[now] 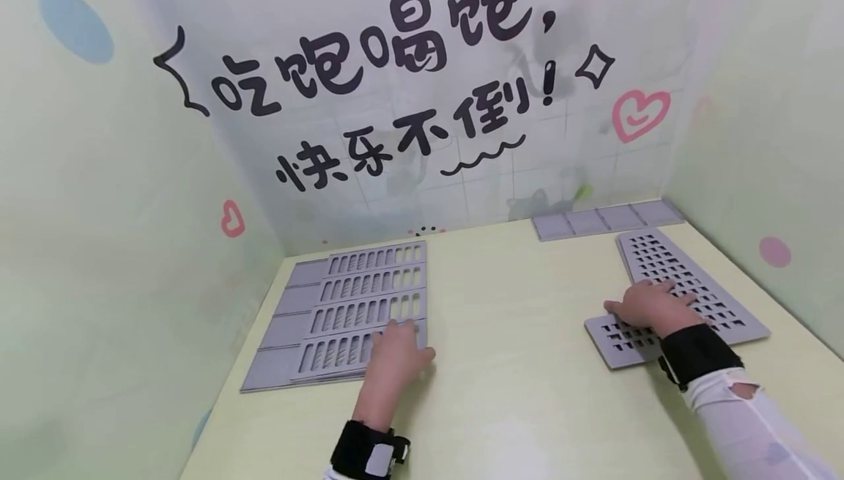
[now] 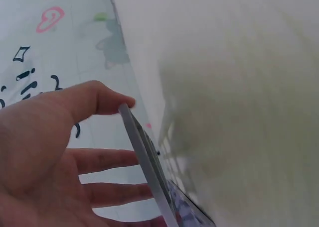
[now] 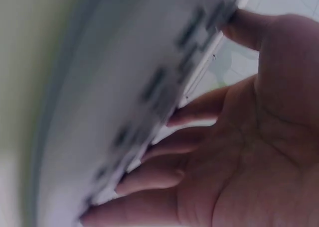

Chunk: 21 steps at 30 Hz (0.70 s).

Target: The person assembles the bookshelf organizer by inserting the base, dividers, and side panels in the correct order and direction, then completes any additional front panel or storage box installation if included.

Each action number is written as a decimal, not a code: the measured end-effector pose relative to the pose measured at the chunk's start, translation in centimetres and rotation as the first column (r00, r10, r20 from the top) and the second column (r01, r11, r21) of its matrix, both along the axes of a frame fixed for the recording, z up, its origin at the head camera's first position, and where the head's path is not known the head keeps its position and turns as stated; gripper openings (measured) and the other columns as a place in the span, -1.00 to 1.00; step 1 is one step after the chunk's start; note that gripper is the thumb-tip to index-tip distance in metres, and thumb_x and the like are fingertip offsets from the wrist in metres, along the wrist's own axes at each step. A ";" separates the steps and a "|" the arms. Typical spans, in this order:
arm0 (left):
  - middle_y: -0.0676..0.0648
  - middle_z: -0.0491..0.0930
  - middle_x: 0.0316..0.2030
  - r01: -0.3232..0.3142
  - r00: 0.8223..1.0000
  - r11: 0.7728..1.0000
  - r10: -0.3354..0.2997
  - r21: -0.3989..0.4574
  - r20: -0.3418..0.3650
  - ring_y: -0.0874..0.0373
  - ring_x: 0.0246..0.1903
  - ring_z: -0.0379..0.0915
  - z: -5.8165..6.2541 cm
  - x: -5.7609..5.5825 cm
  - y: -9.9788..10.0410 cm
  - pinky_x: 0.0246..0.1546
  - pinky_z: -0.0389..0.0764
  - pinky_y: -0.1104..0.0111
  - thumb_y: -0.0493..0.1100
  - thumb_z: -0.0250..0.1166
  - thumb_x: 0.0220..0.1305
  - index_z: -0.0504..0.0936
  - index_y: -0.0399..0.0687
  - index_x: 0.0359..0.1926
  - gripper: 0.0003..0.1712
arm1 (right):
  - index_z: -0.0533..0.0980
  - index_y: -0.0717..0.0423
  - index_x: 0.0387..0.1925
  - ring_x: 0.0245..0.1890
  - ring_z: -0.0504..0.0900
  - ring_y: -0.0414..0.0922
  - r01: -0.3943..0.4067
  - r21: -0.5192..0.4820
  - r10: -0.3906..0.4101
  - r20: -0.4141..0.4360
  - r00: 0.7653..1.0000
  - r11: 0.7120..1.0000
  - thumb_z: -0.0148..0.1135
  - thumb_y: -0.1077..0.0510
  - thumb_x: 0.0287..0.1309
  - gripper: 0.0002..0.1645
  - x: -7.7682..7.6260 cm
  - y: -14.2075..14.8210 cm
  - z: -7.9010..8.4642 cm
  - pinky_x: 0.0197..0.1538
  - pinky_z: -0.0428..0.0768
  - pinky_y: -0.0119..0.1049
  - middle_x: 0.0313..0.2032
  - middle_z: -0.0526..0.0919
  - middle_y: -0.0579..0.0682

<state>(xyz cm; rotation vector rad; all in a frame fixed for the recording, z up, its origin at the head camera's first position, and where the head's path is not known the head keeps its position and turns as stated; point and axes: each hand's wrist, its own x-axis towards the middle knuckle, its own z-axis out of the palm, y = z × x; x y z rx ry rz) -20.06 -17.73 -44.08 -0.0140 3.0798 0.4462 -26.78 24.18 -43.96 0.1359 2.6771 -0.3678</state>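
At the left of the table, several grey slotted panels [image 1: 349, 319] lie in rows. My left hand [image 1: 395, 355] rests on the right end of the nearest one, its fingers extended over the slots. In the left wrist view, the thumb touches the edge of this slotted panel [image 2: 149, 170]. At the right, my right hand [image 1: 659, 308] lies spread on grey perforated panels [image 1: 715, 297] with rectangular holes. In the right wrist view, its fingertips touch the perforated surface [image 3: 109, 92]. The hand hides where these panels meet or overlap.
A plain grey strip with dividing lines [image 1: 606, 221] lies along the back right edge of the pale yellow table [image 1: 508, 341]. Plain grey sections [image 1: 283, 330] extend left of the slotted panels. Walls with printed lettering [image 1: 409, 99] enclose the back and sides.
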 end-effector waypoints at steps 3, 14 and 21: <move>-0.34 0.71 -0.05 0.023 1.000 1.000 -0.022 0.014 -0.022 -0.26 0.06 0.58 0.1 0.6 1.5 0.25 0.45 -0.24 0.07 0.47 0.18 0.70 -0.29 -0.08 -0.49 | 0.40 0.68 0.25 0.34 0.26 0.73 -0.158 0.051 0.158 -0.003 0.987 0.986 -0.02 -0.23 0.58 -0.08 -0.5 0.8 0.2 0.34 0.31 0.64 0.26 0.37 0.76; -0.54 0.53 0.25 0.067 0.998 0.996 -0.068 -0.062 -0.006 -0.48 0.17 0.49 -1.3 4.0 7.7 0.09 0.70 -0.16 0.14 0.49 0.22 0.59 -0.46 0.22 -0.19 | 0.49 0.58 -0.07 -0.28 0.53 0.06 -0.223 -0.019 0.223 -0.002 0.975 0.975 0.15 -0.12 0.48 -0.31 -0.9 1.8 0.2 -0.06 0.56 -0.01 -0.30 0.52 0.23; -0.54 0.51 0.33 0.196 0.981 0.958 -0.191 -0.212 0.041 -0.47 0.24 0.53 -1.5 6.4 10.8 0.12 0.75 -0.03 0.31 0.40 0.33 0.57 -0.42 0.32 -0.08 | 0.48 0.49 -0.18 -0.32 0.51 0.04 -0.246 0.000 0.246 -0.004 0.969 0.969 0.14 -0.12 0.50 -0.38 -0.6 1.3 0.2 -0.12 0.53 -0.07 -0.36 0.50 0.20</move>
